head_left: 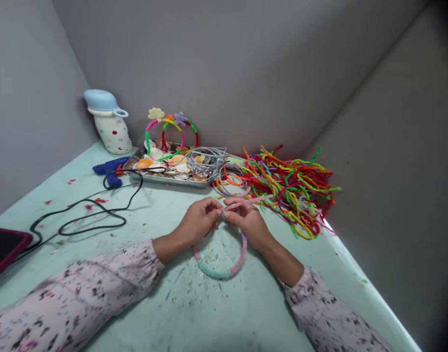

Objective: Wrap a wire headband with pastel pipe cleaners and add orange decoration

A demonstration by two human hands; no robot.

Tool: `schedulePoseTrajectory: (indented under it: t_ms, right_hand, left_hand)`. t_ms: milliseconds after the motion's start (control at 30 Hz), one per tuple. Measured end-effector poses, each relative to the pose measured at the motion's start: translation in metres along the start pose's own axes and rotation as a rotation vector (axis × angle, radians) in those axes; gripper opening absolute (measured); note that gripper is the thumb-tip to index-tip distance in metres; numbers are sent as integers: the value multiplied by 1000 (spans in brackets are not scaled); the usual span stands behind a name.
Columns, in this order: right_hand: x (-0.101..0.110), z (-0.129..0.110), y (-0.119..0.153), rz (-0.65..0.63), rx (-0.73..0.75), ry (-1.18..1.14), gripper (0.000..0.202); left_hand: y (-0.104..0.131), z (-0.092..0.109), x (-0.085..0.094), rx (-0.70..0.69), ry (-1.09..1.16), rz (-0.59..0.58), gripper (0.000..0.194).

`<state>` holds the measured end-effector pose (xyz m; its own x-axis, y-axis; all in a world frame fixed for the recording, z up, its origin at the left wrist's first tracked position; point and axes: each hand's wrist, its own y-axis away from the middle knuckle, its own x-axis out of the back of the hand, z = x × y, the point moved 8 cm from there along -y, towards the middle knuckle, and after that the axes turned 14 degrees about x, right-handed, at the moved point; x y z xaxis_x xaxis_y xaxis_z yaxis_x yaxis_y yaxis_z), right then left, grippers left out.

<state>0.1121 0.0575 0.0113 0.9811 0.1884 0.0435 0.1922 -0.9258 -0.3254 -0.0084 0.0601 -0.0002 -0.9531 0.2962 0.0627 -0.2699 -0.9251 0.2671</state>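
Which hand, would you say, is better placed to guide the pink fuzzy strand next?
Probably the right hand: the thin pink fuzzy strand runs across it and its free end points rightward, away from the left hand.

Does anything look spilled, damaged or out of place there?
Nothing looks damaged, but the table looks messy: red scraps lie scattered on its left, dark specks dot it inside and below the ring, and a black cord sprawls in loose loops.

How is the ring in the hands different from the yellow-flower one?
The held ring is pale pink, purple and mint; the flower ring is bright pink, green and yellow.
The flower ring wears a yellow flower on top; the held ring shows none.
Both look like fuzzy rings.
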Motion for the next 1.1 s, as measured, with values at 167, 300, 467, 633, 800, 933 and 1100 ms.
schedulePoseTrajectory:
  t_ms: [167,300,467,633,800,933,1100]
  right_hand:
    - [3,1,-1,-5,44,20,15]
    - [4,3,0,2,16,-22,12]
    - [1,6,0,6,-20,-120,14]
    - [1,10,1,0,-64,-108,18]
    - [0,10,2,-28,-99,-69,18]
    - [0,11,2,-26,-116,-45,17]
    - [-2,10,2,-32,-125,-45,18]
  left_hand:
    - [0,-2,2,23,1,30,19]
    - [2,-2,3,31,2,40,20]
    - [3,2,5,-8,-14,62,19]
    - [3,5,6,-74,-7,71,15]
    - [5,8,3,-69,41,30,12]
    - [6,11,5,-63,57,48,12]
    - [5,10,6,-63,23,68,13]
